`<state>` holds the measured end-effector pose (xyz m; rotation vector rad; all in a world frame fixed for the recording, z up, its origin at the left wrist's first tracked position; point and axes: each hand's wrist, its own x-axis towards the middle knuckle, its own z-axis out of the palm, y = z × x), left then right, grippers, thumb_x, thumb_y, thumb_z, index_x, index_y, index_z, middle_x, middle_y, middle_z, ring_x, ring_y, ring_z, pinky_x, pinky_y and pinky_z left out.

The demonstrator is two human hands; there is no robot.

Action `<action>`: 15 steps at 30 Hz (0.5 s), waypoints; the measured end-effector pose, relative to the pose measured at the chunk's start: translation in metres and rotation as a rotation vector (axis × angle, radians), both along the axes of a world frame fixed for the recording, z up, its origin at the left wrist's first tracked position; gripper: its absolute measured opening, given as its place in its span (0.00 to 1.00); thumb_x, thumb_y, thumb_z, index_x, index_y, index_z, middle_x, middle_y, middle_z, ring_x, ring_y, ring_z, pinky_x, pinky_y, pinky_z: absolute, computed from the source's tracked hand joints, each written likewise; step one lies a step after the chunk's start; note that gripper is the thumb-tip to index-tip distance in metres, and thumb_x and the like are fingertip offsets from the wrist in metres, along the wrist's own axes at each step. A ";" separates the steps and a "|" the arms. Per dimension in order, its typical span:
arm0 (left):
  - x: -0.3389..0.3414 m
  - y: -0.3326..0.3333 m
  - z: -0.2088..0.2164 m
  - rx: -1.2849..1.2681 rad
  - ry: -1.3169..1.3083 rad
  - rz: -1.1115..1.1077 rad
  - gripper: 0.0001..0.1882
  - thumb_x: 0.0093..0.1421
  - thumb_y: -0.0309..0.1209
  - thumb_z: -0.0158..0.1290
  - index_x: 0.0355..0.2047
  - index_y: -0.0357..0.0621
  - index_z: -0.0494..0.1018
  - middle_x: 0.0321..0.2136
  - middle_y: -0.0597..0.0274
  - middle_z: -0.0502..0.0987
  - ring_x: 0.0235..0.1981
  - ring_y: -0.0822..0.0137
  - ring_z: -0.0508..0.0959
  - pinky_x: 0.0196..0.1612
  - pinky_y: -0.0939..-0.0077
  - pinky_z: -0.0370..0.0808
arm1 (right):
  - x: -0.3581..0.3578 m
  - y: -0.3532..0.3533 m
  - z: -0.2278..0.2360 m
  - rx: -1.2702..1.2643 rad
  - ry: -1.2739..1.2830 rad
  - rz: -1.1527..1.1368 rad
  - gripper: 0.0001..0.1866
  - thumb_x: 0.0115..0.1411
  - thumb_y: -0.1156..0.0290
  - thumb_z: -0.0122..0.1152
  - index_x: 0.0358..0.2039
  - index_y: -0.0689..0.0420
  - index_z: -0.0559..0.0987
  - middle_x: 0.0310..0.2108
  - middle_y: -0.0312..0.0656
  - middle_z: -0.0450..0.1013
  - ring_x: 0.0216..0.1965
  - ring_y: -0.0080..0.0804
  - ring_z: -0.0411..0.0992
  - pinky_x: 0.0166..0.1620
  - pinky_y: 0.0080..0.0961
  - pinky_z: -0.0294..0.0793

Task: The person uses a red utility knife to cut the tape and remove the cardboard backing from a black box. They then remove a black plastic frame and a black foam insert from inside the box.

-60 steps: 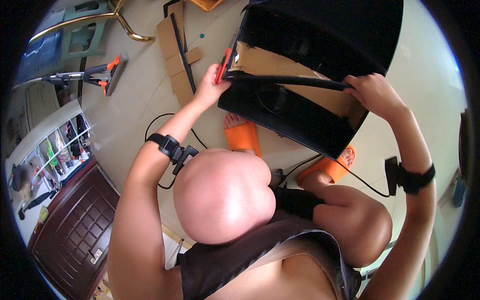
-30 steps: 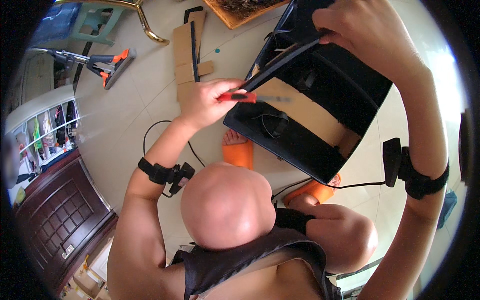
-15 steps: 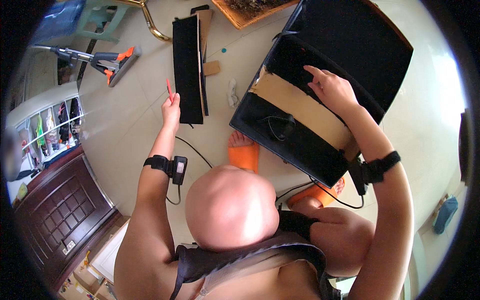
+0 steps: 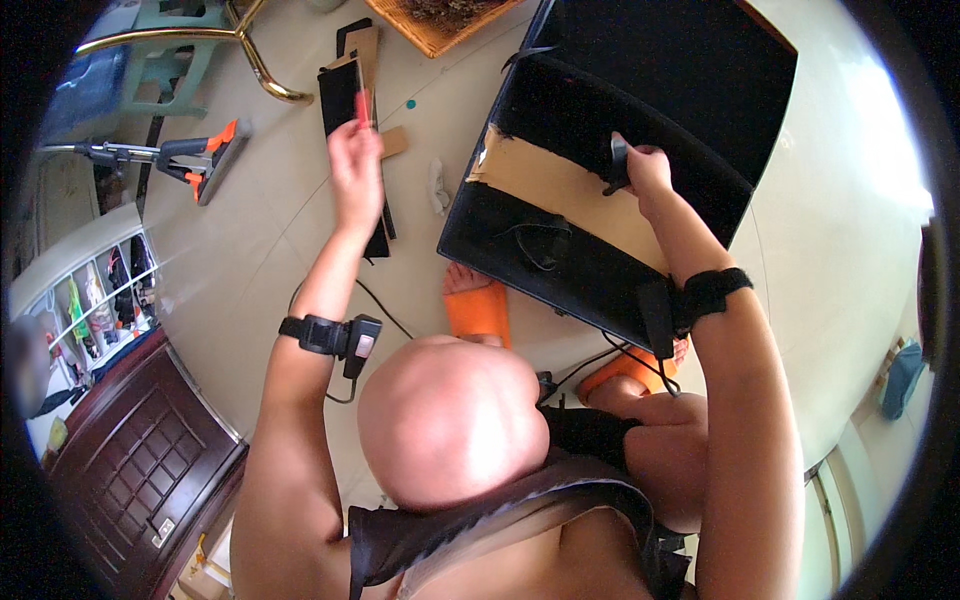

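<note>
My left hand (image 4: 356, 175) is closed around a slim red tool (image 4: 362, 105) with a thin, pale tip; its exact kind is not clear. Beneath that hand lie long black-covered panels (image 4: 340, 105) with bare tan edges. In front of me on the right stands a large open black box (image 4: 590, 100) with a fuzzy lining. A bare tan strip (image 4: 560, 185) runs across the box. Over this strip my right hand (image 4: 650, 172) grips a small black piece (image 4: 618, 165) between thumb and fingers. A thin dark loop (image 4: 540, 245) lies on the box's near black part.
A mop-like tool (image 4: 205, 160) with orange parts lies at the left. Gold metal legs (image 4: 265, 80) and a woven basket (image 4: 440, 30) are at the back. A white crumpled scrap (image 4: 438, 187) lies near the box. Black cables (image 4: 385, 308) run by my orange slippers (image 4: 478, 312).
My left hand has moved forward with the red tool, over the panels. My right hand, earlier pointing into the box with nothing visible in it, now grips a black piece. The view has shifted slightly.
</note>
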<state>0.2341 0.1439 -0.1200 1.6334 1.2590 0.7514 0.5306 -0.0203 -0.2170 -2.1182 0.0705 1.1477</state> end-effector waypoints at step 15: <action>0.121 -0.053 -0.093 -0.024 0.383 -0.683 0.14 0.62 0.33 0.37 0.43 0.38 0.64 0.24 0.59 0.71 0.26 0.65 0.71 0.33 0.73 0.69 | -0.025 -0.027 -0.016 0.253 -0.426 0.672 0.18 0.62 0.61 0.39 0.34 0.62 0.72 0.35 0.57 0.69 0.41 0.53 0.65 0.46 0.42 0.64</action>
